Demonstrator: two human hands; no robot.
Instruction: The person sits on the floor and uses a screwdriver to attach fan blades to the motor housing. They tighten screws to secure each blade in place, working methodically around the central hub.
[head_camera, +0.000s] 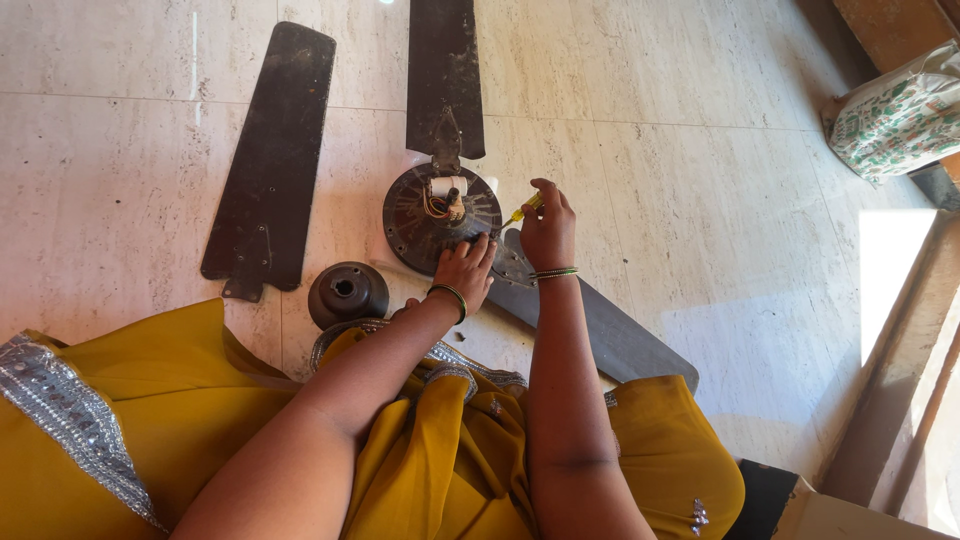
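Dark, dusty metal makes up the round fan motor housing (440, 220) lying flat on the pale, veined stone floor (700, 150); its top is ribbed, with a white cylinder and a knot of coloured wires at the centre. The left hand (465, 272) rests on the housing's near rim, fingers spread and pressed down, its grip open against the metal rather than clamped round anything. The right hand (548, 230) has its grip closed on a thin screwdriver (524, 210) with a yellow handle, tip angled toward the housing's right edge.

One long, flat, dull brown blade (445, 70) is attached at the far side of the housing and runs away to the upper edge of the view. A second blade (595, 325) lies under the right wrist, slanting toward the knee. A third, detached blade (272, 160) lies well apart to the left. A small dark domed cup (347, 293) with a centre hole sits just beside the housing, near the mustard-yellow cloth (150, 400) trimmed in silver.

Bare floor spreads to the right, up to a patterned bag (895, 120) at the wall.
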